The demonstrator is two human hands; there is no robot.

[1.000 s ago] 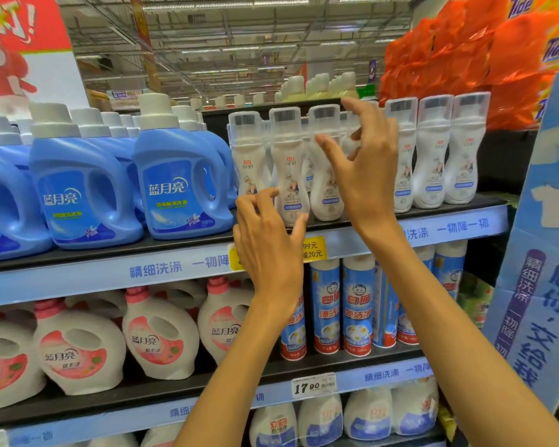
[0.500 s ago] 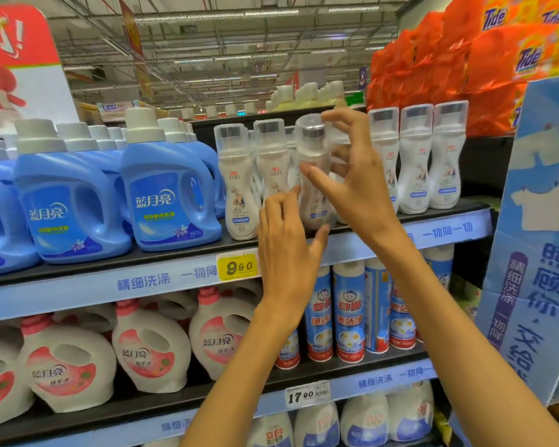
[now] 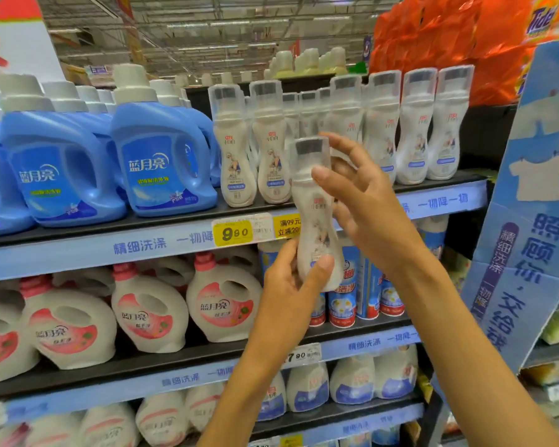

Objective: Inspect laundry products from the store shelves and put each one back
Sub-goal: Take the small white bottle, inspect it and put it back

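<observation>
A slim white bottle (image 3: pixel 315 217) with a clear cap is held upright in front of the shelves, off the top shelf (image 3: pixel 162 250). My left hand (image 3: pixel 296 285) grips its base from the left and below. Around its neck and upper body closes my right hand (image 3: pixel 365 204), thumb on the front. Behind it, a row of the same white bottles (image 3: pixel 381 130) stands on the top shelf, with a gap where the held bottle came from.
Blue detergent jugs (image 3: pixel 162 162) fill the left of the top shelf. White jugs with pink labels (image 3: pixel 223 304) and blue-white cans (image 3: pixel 346 301) stand on the middle shelf. A blue cardboard display (image 3: pixel 530 221) rises at the right, orange Tide bags (image 3: pixel 465 43) above it.
My right hand lifted one white bottle out of the row and brought it down and toward me. My left hand closed on its base. The camera moved closer.
</observation>
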